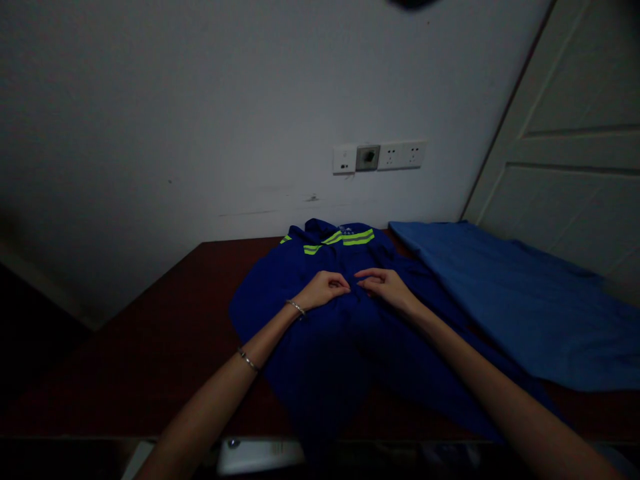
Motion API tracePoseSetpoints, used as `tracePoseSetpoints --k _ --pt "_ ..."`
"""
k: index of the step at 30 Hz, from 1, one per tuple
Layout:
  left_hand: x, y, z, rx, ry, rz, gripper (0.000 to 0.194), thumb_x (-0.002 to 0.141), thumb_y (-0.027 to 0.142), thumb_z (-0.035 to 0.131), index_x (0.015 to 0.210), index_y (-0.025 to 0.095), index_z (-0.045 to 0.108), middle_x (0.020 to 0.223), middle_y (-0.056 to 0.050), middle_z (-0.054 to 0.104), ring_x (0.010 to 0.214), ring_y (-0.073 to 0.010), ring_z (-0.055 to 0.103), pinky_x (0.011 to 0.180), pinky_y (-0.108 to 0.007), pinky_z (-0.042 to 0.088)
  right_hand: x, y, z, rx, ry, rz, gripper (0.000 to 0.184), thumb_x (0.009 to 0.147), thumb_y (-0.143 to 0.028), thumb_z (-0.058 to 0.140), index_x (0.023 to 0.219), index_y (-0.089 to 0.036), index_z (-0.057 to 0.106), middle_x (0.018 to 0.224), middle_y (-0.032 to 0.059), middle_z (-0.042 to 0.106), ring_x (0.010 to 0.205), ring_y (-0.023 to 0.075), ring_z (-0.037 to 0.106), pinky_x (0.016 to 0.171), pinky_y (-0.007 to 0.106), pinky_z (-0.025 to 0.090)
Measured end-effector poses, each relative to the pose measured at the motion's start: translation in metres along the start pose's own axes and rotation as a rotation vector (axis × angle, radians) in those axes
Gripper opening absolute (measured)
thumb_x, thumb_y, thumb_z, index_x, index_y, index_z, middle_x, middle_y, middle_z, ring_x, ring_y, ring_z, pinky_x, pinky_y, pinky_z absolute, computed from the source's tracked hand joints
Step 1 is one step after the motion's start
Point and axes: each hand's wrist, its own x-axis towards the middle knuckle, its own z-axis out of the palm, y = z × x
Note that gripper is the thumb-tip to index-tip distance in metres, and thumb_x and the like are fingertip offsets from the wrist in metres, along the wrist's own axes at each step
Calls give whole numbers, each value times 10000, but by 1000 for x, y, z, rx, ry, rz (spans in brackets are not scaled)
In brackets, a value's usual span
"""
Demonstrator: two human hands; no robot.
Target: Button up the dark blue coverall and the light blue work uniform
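Dark-blue garment (320, 340) laid out on the table (190, 300), its lower part lost in shadow
Whether cloth is pinched by the left hand (324, 290) or right hand (389, 288), both curled over its front, cannot be told; lime-and-grey stripes (359, 237) are seen near the rumpled collar (319, 229)

There are two people's-length bare arms' ends in view: one left hand (324, 289) and one right hand (390, 287), plus two bracelets (296, 307), one dark-blue garment (310, 340), one lighter-blue cloth (505, 300), one table (175, 313), one panelled door (565, 193), one grey wall plate (368, 158) and two power sockets (390, 157).
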Motion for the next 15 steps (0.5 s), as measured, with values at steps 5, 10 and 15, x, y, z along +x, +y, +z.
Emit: tracePoseSetpoints --k 5,10,15 --pt "0 -3 1 3 6 4 95 702 198 605 719 110 638 688 -21 635 653 -115 562 637 -218 413 0 1 2 76 18 47 267 603 -213 605 847 -113 645 487 -31 548 426 63 442 423 184 328" --pt "-1 -4 2 41 41 14 105 710 209 597 724 115 642 680 -18 635 630 -111 554 611 -211 405 -3 -1 4 174 18 105 239 595 -147 576 824 -141 645 682 21 658 529 82 549 506 195 433" --pt "-2 -8 6 33 79 32 125 726 213 578 751 114 650 695 -28 643 648 -117 564 623 -214 415 -3 2 3 98 -29 53 219 579 -164 617 794 -145 656 768 49 681 642 130 604 586 237 475"
